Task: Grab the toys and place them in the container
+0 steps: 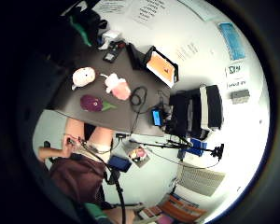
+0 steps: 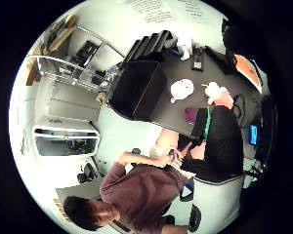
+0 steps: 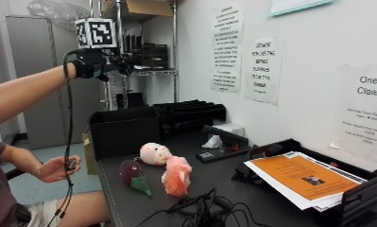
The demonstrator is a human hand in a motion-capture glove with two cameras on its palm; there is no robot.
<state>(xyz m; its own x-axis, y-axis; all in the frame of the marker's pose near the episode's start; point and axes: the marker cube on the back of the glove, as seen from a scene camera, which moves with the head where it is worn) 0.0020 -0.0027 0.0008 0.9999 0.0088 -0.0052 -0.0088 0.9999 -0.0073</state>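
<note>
Overhead, right hand [image 3: 90, 67] above toys [image 3: 157, 170].

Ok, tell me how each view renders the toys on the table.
Outside view: even room light, the purple plush, the round pink-and-white plush and the orange-pink plush fairly clear, the gloved right hand raised high above the table. Both palm views: round, strongly bent, dark-rimmed, toys tiny; in the thumb side view a black strap covers part of the purple plush.
</note>
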